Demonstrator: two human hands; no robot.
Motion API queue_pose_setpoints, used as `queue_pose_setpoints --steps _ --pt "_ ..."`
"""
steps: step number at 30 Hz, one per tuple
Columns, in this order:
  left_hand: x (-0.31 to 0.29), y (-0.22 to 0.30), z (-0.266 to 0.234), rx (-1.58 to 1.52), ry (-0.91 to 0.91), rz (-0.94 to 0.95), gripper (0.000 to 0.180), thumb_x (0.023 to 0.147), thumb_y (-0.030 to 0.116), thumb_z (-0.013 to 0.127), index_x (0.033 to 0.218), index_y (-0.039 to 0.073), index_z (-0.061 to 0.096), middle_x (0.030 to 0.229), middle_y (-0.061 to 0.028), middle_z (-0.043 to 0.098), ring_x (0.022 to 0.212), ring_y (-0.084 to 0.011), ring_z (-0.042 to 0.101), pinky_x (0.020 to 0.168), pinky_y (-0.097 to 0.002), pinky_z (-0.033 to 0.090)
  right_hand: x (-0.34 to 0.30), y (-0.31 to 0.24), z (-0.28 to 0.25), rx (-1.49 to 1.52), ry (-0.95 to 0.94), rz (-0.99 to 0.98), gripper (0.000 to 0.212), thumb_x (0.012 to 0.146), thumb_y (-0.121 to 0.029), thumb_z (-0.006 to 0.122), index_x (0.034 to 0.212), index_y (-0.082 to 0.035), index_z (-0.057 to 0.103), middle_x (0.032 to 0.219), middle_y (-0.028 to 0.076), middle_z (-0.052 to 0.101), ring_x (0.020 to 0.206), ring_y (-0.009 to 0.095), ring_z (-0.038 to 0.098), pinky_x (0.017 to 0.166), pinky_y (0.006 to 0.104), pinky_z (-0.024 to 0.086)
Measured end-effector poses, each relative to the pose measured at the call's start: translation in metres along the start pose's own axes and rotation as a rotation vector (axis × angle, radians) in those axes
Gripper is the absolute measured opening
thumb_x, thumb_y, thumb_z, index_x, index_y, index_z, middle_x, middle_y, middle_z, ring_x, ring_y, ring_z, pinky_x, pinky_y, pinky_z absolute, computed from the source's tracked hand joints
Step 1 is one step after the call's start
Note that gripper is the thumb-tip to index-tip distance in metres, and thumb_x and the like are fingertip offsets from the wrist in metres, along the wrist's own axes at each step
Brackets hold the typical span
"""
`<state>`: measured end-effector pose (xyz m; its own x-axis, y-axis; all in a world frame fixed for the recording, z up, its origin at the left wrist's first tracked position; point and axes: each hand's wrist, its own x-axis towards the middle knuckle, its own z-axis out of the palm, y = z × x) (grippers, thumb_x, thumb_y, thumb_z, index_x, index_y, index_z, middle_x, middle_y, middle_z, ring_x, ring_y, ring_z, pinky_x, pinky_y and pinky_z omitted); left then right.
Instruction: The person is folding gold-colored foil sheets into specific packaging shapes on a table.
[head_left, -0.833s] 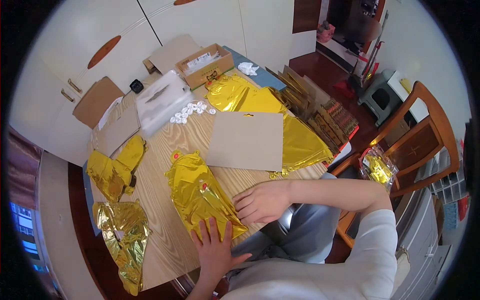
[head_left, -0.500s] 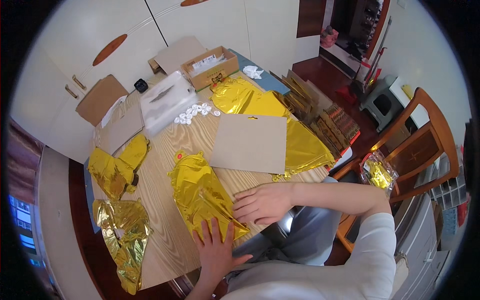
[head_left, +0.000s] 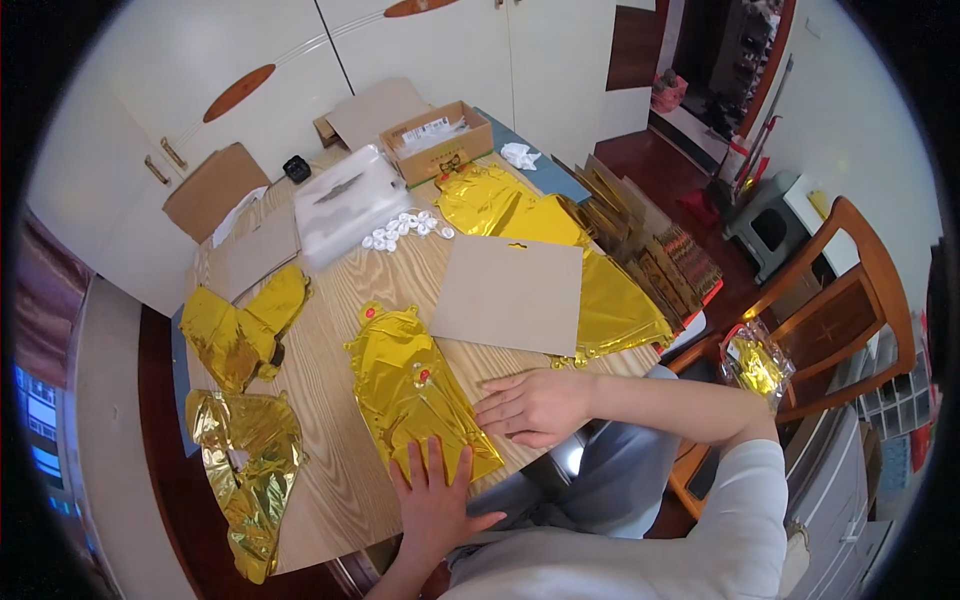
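Observation:
A flat gold foil balloon (head_left: pixel 405 345) with red spots and small tabs along its edge lies on the wooden table before me. My left hand (head_left: pixel 432 505) rests on its near end, palm down with fingers spread. Against its right edge lies my right hand (head_left: pixel 535 408), flat, fingers stretched out. Neither hand grasps anything. Beyond my right hand a grey-brown cardboard sheet (head_left: pixel 508 292) with a hang slot partly covers more gold foil (head_left: pixel 625 305).
Crumpled gold foil pieces (head_left: pixel 235 335) lie at the table's left edge. Farther back are white round discs (head_left: pixel 405 230), clear plastic bags (head_left: pixel 345 215) and an open cardboard box (head_left: pixel 440 145). Cardboard pieces (head_left: pixel 665 255) stand at the right, near a wooden chair (head_left: pixel 850 280).
The foil balloon under my hands now lies flatter and wider at its near end, and a second red spot shows on it. The whole view has shifted slightly; my hands stay nearly in place.

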<state>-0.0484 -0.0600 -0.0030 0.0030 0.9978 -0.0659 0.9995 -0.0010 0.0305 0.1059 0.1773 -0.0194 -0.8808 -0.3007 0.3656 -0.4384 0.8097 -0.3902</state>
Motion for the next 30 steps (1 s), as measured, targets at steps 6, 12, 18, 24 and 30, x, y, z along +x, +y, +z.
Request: queue_pose_setpoints --steps 6,12,18,24,30 --pt "-0.001 -0.001 0.0 0.002 0.026 0.008 0.104 0.062 0.078 0.066 0.142 0.014 0.046 0.144 -0.0311 0.033 0.135 -0.0548 0.026 0.104 -0.0739 0.017 0.017 0.011 0.005 -0.118 -0.021 0.011 0.037 0.087 -0.02 0.057 0.116 0.003 0.063 0.129 0.018 0.059 0.127 0.031 0.052 0.114 0.0471 0.032" --pt "-0.002 -0.001 0.004 0.002 0.038 0.005 0.103 0.062 0.079 0.065 0.142 0.016 0.046 0.144 -0.03 0.035 0.133 -0.0546 0.029 0.101 -0.075 0.021 0.011 0.013 0.009 -0.097 0.044 0.055 0.041 0.085 -0.021 0.057 0.118 0.003 0.061 0.128 0.018 0.06 0.125 0.032 0.052 0.115 0.0454 0.032" --pt "-0.003 -0.003 0.005 -0.005 0.066 0.012 0.102 0.063 0.079 0.064 0.141 0.016 0.047 0.143 -0.0301 0.036 0.133 -0.0547 0.029 0.101 -0.0752 0.02 0.015 0.012 0.005 -0.155 0.054 0.088 0.043 0.087 -0.021 0.056 0.123 0.004 0.058 0.129 0.017 0.059 0.126 0.031 0.052 0.115 0.0448 0.031" --pt "-0.002 -0.003 0.002 -0.005 0.066 0.011 0.1 0.064 0.079 0.063 0.14 0.016 0.048 0.142 -0.0298 0.038 0.133 -0.0543 0.03 0.101 -0.0752 0.02 0.026 0.023 0.006 -0.15 0.01 0.107 0.04 0.09 -0.02 0.054 0.121 0.004 0.059 0.129 0.019 0.059 0.127 0.031 0.051 0.115 0.0451 0.032" --pt "-0.002 -0.003 0.004 -0.008 0.069 0.019 0.104 0.062 0.08 0.064 0.14 0.014 0.048 0.142 -0.0314 0.036 0.134 -0.0557 0.028 0.103 -0.0746 0.018 0.025 0.029 0.008 -0.109 0.009 0.171 0.038 0.092 -0.019 0.054 0.123 0.001 0.06 0.129 0.018 0.059 0.129 0.03 0.05 0.115 0.0458 0.032"
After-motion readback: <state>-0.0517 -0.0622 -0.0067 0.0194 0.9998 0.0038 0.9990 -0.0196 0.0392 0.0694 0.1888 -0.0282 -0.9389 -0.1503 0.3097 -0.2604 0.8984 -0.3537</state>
